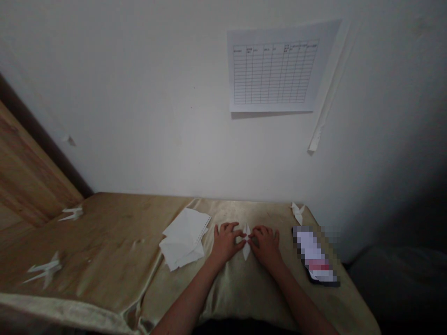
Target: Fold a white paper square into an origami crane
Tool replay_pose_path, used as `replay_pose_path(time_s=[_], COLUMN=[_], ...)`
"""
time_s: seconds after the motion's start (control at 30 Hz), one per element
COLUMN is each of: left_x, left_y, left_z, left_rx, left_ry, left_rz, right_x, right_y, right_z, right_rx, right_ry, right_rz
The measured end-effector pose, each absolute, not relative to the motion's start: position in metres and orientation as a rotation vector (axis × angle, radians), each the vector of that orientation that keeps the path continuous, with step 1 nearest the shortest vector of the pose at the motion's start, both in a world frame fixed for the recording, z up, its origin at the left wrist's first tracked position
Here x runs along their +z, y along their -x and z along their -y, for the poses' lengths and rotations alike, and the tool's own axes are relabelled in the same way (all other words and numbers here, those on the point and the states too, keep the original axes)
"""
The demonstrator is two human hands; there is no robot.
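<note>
A small white folded paper [246, 251], narrow and pointed at both ends, lies on the cloth-covered table between my hands. My left hand [226, 239] pinches its left edge with thumb and forefinger. From the other side, my right hand [266, 242] pinches the right edge in the same way, the fingertips of both hands nearly meeting at the middle. The fingertips cover the paper's centre, so its folds there are hidden. Just left of my left hand rests a loose pile of white paper sheets [185, 232], one with a perforated edge.
A phone [316, 256] lies right of my right hand, with a folded paper bird [298, 213] behind it. Two more paper birds, one nearer [45, 270] and one farther [72, 213], sit at the left. A printed table sheet [275, 70] hangs on the wall behind.
</note>
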State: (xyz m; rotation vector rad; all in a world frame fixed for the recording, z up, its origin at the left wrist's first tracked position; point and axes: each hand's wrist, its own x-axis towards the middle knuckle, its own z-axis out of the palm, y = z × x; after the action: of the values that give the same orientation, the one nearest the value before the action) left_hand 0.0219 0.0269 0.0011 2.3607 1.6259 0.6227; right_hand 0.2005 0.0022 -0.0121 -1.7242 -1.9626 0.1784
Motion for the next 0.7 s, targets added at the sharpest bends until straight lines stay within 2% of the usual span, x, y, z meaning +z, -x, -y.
replay_pose_path(time_s=[0.37, 0.7], left_x=[0.006, 0.003], left_y=[-0.001, 0.003], left_z=[-0.028, -0.017], left_rx=[0.387, 0.332], left_ry=[-2.369, -2.442], left_rz=[-1.467, -1.481], right_x=[-0.005, -0.002], right_y=[-0.209, -0.217], right_z=[-0.002, 0.004], right_rx=[0.302, 0.394], right_ry=[1.676, 1.617], right_rz=[2.109, 2.190])
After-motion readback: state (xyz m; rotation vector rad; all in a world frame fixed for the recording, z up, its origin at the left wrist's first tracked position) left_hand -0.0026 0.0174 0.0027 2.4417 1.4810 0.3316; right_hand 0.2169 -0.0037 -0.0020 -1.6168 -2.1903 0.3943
